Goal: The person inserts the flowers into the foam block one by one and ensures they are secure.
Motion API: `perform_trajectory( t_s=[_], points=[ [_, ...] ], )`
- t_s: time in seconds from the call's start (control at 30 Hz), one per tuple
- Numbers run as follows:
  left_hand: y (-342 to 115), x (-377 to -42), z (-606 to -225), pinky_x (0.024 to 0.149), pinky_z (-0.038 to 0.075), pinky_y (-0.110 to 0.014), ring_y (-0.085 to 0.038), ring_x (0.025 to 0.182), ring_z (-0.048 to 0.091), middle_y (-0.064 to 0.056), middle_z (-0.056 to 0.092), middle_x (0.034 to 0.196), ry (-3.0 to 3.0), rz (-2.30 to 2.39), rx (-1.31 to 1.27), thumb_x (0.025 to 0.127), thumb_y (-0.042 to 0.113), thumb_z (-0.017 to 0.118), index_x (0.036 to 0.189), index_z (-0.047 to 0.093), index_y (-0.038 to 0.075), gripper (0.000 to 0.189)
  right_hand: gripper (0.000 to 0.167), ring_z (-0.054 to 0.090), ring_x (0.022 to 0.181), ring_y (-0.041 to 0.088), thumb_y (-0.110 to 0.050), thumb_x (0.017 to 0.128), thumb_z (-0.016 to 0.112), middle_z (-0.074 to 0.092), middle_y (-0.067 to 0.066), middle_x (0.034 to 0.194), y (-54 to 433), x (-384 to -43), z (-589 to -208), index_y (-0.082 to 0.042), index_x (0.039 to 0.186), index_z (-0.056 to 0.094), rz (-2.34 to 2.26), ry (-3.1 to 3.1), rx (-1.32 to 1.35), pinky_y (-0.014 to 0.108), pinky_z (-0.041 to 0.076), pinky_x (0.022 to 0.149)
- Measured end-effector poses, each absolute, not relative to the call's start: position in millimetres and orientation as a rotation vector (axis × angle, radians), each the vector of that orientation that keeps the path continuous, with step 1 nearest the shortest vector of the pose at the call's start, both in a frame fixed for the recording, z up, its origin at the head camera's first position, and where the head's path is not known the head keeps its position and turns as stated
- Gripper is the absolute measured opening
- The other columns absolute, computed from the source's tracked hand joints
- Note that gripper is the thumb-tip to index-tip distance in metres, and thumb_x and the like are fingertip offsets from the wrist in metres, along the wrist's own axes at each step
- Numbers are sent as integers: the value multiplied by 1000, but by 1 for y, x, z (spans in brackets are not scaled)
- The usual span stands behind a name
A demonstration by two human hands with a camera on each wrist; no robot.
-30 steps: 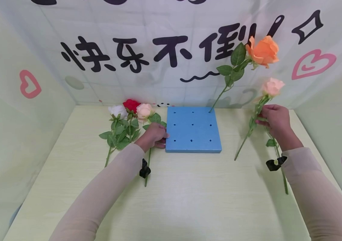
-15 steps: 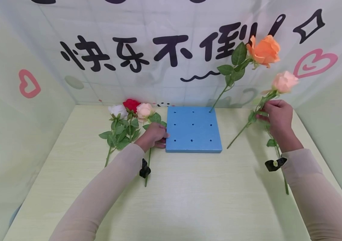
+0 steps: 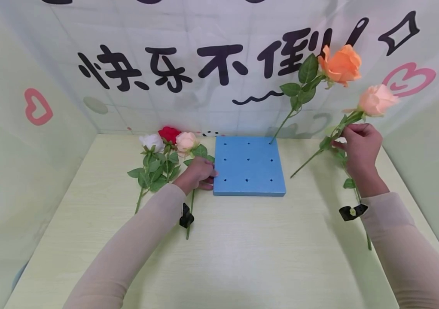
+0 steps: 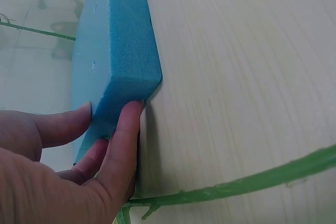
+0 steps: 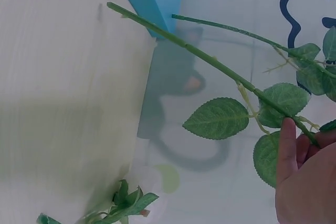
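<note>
In the head view my left hand (image 3: 197, 173) holds the left edge of a blue foam block (image 3: 236, 169) pierced with rows of small holes. The left wrist view has the thumb on its top face and the fingers against its side. On the right, my right hand (image 3: 363, 148) pinches a pink artificial rose (image 3: 377, 101) by its leafy stem, above the table. Its bare stem end slants down and left, apart from the block. An orange rose (image 3: 341, 66) stands tilted right in the block's back right hole.
Left of the block lie a white rose (image 3: 151, 142), a red rose (image 3: 169, 134) and another pink rose (image 3: 186, 142). Another stem (image 3: 358, 195) lies partly under my right arm. A printed cloth wall (image 3: 219, 107) rises behind the table (image 3: 258, 257).
My right hand has shifted slightly right and up and turned the rose: its bloom went right and up, its stem end up and left. The left hand and block have stayed put.
</note>
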State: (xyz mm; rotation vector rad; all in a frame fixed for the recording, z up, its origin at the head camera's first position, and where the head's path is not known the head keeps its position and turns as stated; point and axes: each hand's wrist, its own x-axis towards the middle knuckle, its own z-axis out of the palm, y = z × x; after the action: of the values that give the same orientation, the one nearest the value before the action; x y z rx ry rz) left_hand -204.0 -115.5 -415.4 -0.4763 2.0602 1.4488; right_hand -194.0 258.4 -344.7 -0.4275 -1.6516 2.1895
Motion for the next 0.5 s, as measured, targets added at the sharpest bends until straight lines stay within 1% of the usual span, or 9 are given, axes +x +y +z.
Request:
perform_trajectory(
  t_s=[0.27, 0.37, 0.5],
  points=[
    [-116, -204, -416, 69, 61, -38, -23, 74, 58, -13, 56, 89, 2081, 1425, -479, 92, 2, 63, 122, 55, 3, 30, 10, 66, 70, 18, 7, 84, 61, 56, 10, 81, 248, -189, -341, 1, 80, 55, 2136, -1554, -312, 32, 60, 54],
    [-116, -204, -416, 69, 61, -38, -23, 73, 58, -13, 56, 89, 2084, 1421, -474, 93, 2, 63, 121, 55, 2, 29, 10, 66, 67, 18, 7, 83, 62, 56, 11, 79, 244, -188, -338, 1, 79, 56, 2122, -1529, -277, 32, 59, 53],
    [-115, -205, -416, 69, 61, -37, -22, 73, 58, -13, 56, 89, 2081, 1420, -473, 93, 2, 63, 121, 55, 3, 29, 14, 66, 66, 17, 4, 82, 69, 58, 11, 82, 236, -187, -334, 1, 80, 56, 2127, -1511, -250, 32, 59, 54]
  ],
)
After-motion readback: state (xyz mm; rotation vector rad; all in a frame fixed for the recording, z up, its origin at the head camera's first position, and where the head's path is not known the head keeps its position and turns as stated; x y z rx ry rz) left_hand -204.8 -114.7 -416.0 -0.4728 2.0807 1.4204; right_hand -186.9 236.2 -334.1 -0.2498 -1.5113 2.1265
